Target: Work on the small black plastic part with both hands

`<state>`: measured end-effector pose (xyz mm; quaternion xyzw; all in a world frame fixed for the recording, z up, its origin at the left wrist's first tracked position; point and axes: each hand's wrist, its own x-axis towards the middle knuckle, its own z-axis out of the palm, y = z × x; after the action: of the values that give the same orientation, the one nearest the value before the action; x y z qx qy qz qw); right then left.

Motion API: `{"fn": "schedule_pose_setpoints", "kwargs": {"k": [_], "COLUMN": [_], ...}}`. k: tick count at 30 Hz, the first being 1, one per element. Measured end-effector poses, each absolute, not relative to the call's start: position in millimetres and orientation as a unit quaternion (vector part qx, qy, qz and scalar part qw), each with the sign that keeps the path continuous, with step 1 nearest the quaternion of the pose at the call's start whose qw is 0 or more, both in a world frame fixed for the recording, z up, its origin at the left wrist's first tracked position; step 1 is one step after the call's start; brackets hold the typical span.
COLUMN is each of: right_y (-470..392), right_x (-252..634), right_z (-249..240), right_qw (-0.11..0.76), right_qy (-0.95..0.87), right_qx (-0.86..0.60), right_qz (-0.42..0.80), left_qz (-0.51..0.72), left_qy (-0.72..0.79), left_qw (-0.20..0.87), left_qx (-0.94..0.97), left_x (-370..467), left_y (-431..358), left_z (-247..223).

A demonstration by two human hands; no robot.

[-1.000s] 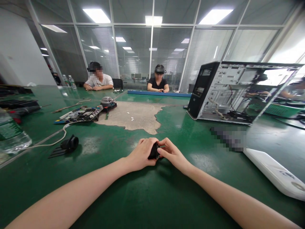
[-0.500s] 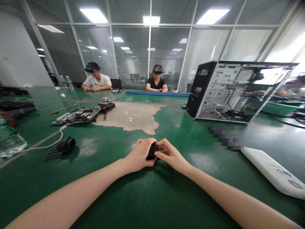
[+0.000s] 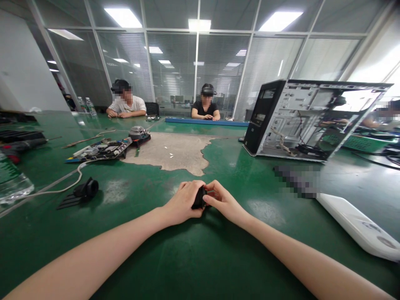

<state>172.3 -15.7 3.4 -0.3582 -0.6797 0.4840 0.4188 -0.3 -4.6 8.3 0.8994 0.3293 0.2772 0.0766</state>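
A small black part is held low over the green table, in the middle of the head view. My left hand wraps round its left side, fingers over the top and thumb beneath. On the other side my right hand pinches the part's right edge between thumb and fingers. Its far side is hidden by the fingers. Further left on the table lies a black plastic piece with a round opening and flat prongs.
A circuit board and a cooler stand at the left, near a cable and a bottle. An open computer case and a white device are at the right. Two people sit across the table.
The right thumb and fingers have shifted slightly at the edge of the black part. The left hand keeps its hold.
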Motion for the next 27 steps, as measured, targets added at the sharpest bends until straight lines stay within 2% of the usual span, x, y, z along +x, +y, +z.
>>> {"fn": "schedule_pose_setpoints", "kwargs": {"k": [4,13,19,27], "right_y": [-18.1,-15.6,-18.6,-16.5], "right_x": [172.8,169.1,173.1,168.4], "right_z": [3.7,3.5,5.5,3.7], "right_qw": [0.425,0.425,0.421,0.433], "right_qy": [-0.691,-0.666,-0.685,-0.662], "right_qx": [-0.334,-0.387,-0.33,-0.373], "right_qz": [0.48,0.475,0.495,0.484], "left_qz": [0.28,0.285,0.285,0.285], "left_qy": [0.329,0.326,0.324,0.325], "left_qw": [0.076,0.08,0.075,0.083], "left_qx": [0.898,0.898,0.899,0.898], "left_x": [-0.6,-0.8,-0.9,-0.8], "left_y": [-3.9,-3.4,-3.1,-3.5], "left_z": [7.7,6.3,5.5,6.7]}}
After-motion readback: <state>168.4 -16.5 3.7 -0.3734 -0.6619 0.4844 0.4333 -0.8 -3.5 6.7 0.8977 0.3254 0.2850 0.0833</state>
